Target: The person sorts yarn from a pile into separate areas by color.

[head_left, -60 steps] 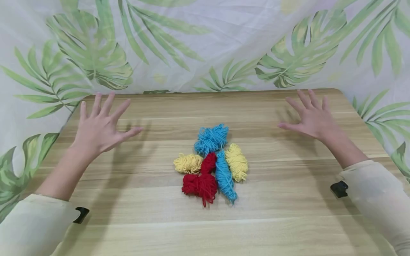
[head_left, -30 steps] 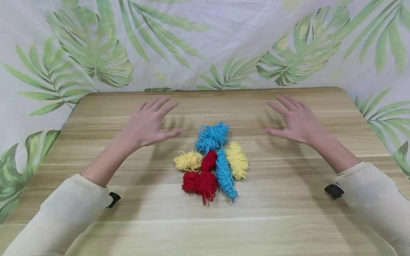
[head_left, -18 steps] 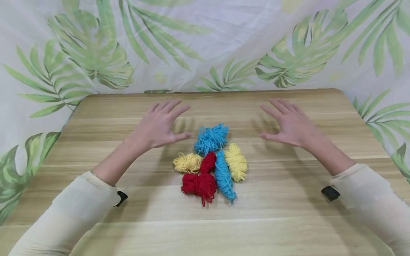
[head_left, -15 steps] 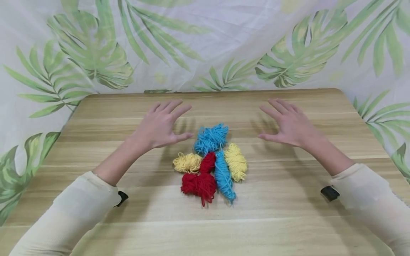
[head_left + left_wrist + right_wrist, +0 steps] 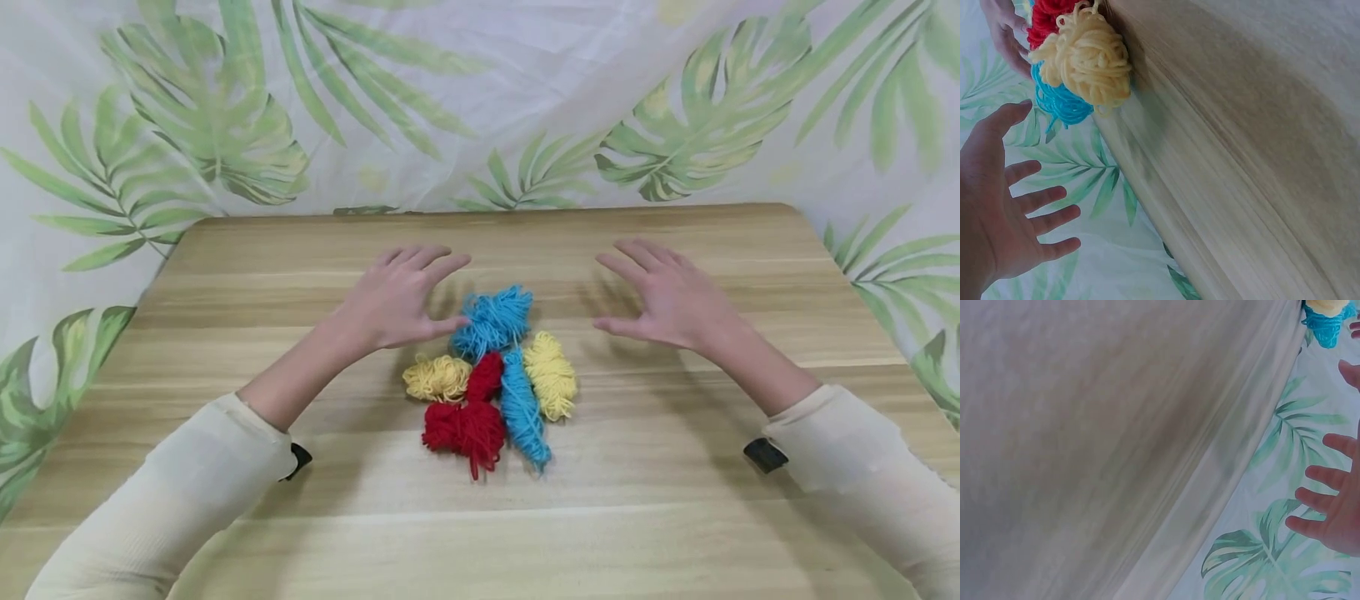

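Note:
Bundles of yarn lie in a loose cluster at the middle of the table. At the back is a blue bundle point(image 5: 495, 318), with a long blue bundle point(image 5: 525, 412) slanting toward the front. A yellow bundle point(image 5: 551, 377) flanks it on the right, a paler yellow bundle point(image 5: 437, 378) lies on the left, and red yarn point(image 5: 467, 435) sits in front. My left hand point(image 5: 397, 300) hovers with spread fingers, its thumb tip overlapping the back blue bundle in the head view. My right hand point(image 5: 671, 298) is held in the air right of the cluster, fingers spread, holding nothing.
The wood-grain table point(image 5: 637, 533) reaches back to a hanging white cloth point(image 5: 540, 75) printed with green leaves, which also surrounds its sides. Dark wrist devices point(image 5: 765, 456) show below both sleeves.
Both hands have come inward over the table toward the yarn, the left one travelling farther. The yarn bundles have stayed where they were.

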Demonstrator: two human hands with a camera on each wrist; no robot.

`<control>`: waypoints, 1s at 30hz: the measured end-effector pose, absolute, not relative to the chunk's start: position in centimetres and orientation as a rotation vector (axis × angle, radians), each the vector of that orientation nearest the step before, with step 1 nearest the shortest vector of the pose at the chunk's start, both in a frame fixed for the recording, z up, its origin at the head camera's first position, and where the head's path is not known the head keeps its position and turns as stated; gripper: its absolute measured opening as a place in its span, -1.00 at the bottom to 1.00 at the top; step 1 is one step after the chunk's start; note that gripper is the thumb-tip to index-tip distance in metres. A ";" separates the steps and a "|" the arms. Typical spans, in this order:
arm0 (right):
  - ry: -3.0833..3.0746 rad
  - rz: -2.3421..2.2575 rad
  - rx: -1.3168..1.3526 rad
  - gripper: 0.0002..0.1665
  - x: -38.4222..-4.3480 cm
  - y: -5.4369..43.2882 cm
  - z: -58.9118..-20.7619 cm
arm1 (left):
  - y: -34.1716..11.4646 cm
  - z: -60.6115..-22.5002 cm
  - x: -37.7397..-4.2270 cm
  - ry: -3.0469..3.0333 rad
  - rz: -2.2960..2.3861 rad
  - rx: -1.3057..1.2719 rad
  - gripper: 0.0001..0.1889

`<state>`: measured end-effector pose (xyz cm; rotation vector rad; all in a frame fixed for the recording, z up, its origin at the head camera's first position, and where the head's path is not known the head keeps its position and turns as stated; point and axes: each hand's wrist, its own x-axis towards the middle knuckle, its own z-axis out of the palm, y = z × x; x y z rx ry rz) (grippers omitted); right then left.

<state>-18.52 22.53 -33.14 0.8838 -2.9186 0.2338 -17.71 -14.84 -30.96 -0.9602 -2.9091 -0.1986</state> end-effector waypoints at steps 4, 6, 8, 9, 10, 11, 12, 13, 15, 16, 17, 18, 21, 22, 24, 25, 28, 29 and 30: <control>-2.925 0.251 0.902 0.07 -18.3 22.2 -33.3 | -14.6 -30.9 -17.5 -2.938 -0.218 -0.979 -0.12; -2.919 0.257 0.915 0.07 -18.2 22.0 -33.4 | -14.4 -30.9 -17.4 -2.951 -0.228 -0.998 -0.12; -2.910 0.262 0.934 0.07 -18.0 21.8 -33.3 | -14.1 -31.0 -17.4 -2.968 -0.242 -1.020 -0.13; -2.909 0.264 0.940 0.07 -18.0 21.7 -33.3 | -14.0 -30.9 -17.4 -2.976 -0.249 -1.033 -0.13; -2.909 0.268 0.950 0.07 -17.9 21.6 -33.3 | -13.8 -31.0 -17.4 -2.983 -0.257 -1.047 -0.13; -2.909 0.267 0.957 0.07 -17.9 21.5 -33.3 | -13.7 -31.0 -17.4 -2.987 -0.263 -1.063 -0.14; -2.909 0.266 0.964 0.07 -17.8 21.4 -33.3 | -13.6 -31.0 -17.4 -2.989 -0.269 -1.077 -0.14; -2.908 0.266 0.970 0.07 -17.8 21.3 -33.3 | -13.4 -31.0 -17.5 -2.992 -0.278 -1.087 -0.15; -2.902 0.275 0.986 0.07 -17.7 21.1 -33.3 | -13.2 -31.0 -17.5 -2.993 -0.285 -1.106 -0.16; -2.898 0.282 0.992 0.07 -17.7 21.0 -33.3 | -13.1 -31.1 -17.6 -2.993 -0.290 -1.112 -0.17; -2.894 0.285 0.996 0.06 -17.7 20.9 -33.3 | -13.1 -31.1 -17.6 -2.993 -0.290 -1.115 -0.18; -2.892 0.289 1.000 0.06 -17.6 20.9 -33.4 | -13.0 -31.1 -17.6 -2.993 -0.291 -1.116 -0.18; -2.890 0.294 1.005 0.06 -17.5 20.8 -33.5 | -12.8 -31.1 -17.7 -2.994 -0.304 -1.129 -0.20; -2.892 0.295 1.003 0.06 -17.5 20.8 -33.5 | -12.8 -31.2 -17.8 -2.993 -0.312 -1.137 -0.21; -2.888 0.297 1.007 0.05 -17.4 20.8 -33.4 | -12.7 -31.2 -17.9 -2.997 -0.333 -1.150 -0.22; -2.888 0.298 1.008 0.04 -17.4 20.8 -33.4 | -12.6 -31.2 -18.0 -3.001 -0.346 -1.157 -0.23; -2.883 0.306 1.026 0.04 -17.3 20.7 -33.5 | -12.4 -31.3 -18.0 -3.019 -0.371 -1.165 -0.26; -2.882 0.309 1.030 0.03 -17.3 20.7 -33.5 | -12.4 -31.3 -18.0 -3.027 -0.375 -1.166 -0.26; -2.882 0.314 1.032 0.03 -17.3 20.7 -33.5 | -12.4 -31.3 -18.0 -3.034 -0.375 -1.163 -0.26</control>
